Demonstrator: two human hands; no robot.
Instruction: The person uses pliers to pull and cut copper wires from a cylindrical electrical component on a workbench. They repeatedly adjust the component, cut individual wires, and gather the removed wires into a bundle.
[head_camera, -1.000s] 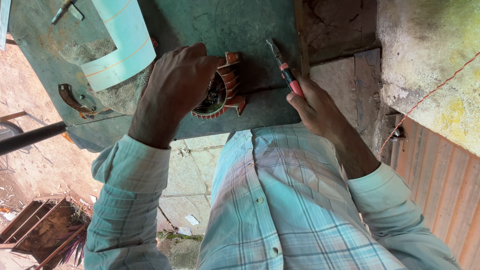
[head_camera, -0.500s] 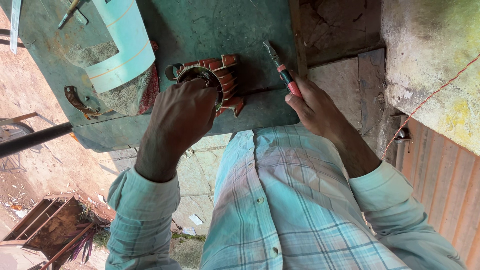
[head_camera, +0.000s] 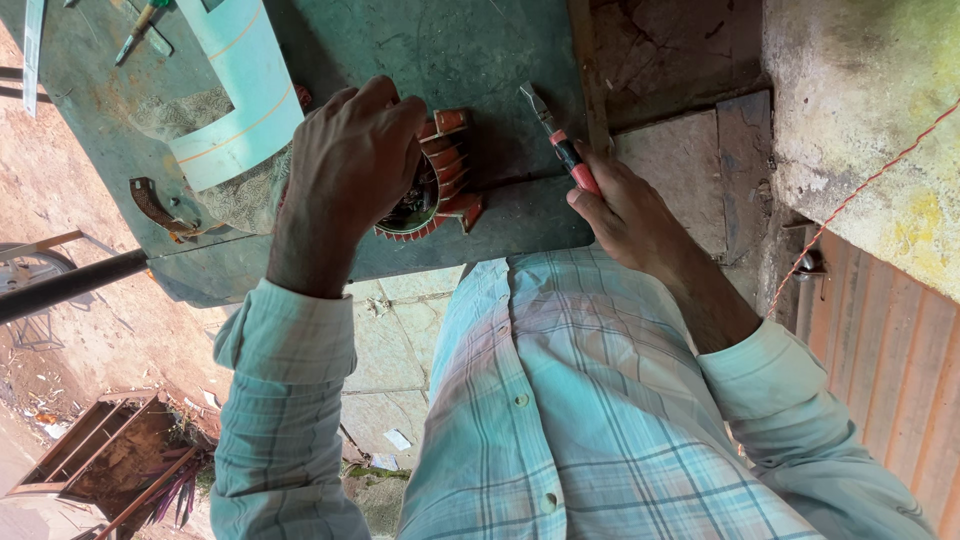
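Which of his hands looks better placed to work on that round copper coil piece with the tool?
Probably the right hand: it holds the red-handled pliers, tip free beside the coil piece. The left hand is gripping that piece on the green table.

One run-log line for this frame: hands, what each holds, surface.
left hand: gripping wound stator | right hand: holding pliers, jaws off stator | surface: green table | nearby: pale sheet

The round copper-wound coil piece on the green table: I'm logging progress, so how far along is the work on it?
Done: the round orange-brown wound coil piece lies on the worn green metal table, many coils in place. In hand: the left hand grips its rim, and the right hand holds red-handled pliers beside it, tip off the coils. What is left inside is hidden by the left hand.
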